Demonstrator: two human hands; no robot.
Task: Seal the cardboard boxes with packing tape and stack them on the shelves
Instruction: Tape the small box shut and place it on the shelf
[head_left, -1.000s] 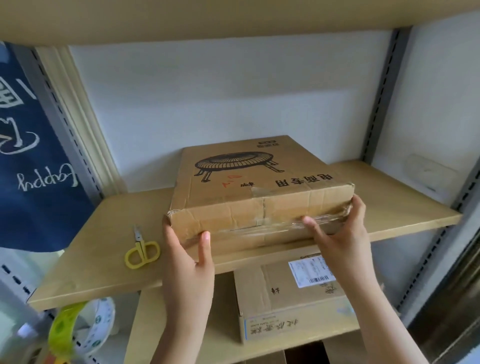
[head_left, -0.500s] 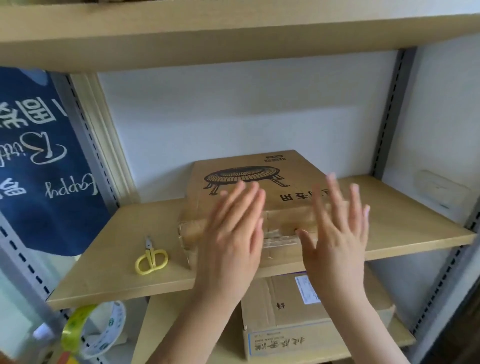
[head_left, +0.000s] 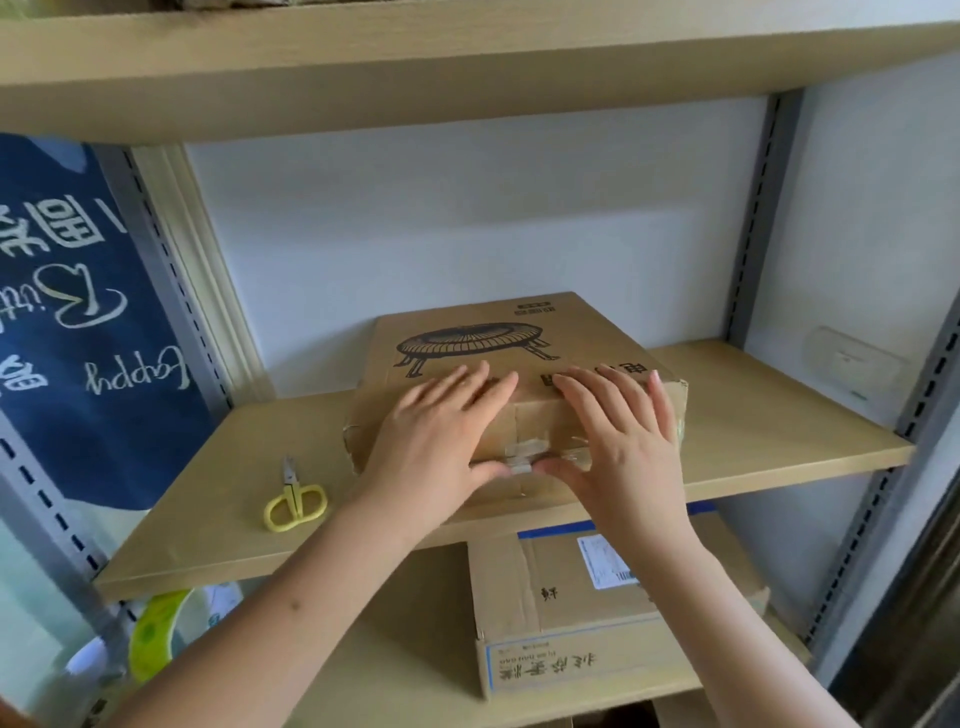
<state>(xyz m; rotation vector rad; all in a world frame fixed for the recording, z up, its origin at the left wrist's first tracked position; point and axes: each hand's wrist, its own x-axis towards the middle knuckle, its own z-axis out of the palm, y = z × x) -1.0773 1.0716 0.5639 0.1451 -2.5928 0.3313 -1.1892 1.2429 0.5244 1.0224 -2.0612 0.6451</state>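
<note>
A flat cardboard box (head_left: 483, 332) printed with a round heater drawing lies on the middle wooden shelf (head_left: 779, 441), its taped front face toward me. My left hand (head_left: 441, 436) lies flat with straight fingers over the box's front top edge. My right hand (head_left: 618, 436) presses flat beside it, and both thumbs touch the clear tape strip (head_left: 524, 457) on the front face. A second cardboard box (head_left: 561, 613) with a white label sits on the shelf below.
Yellow-handled scissors (head_left: 293, 501) lie on the middle shelf left of the box. A roll of tape with a yellow-green core (head_left: 156, 631) hangs at lower left. A blue banner (head_left: 78, 322) covers the left side. Another shelf board (head_left: 415, 57) runs overhead.
Both hands let go of the box's front corners, lifted with fingers spread, and now lie flat on its front top edge. The view has moved closer and tilted up.
</note>
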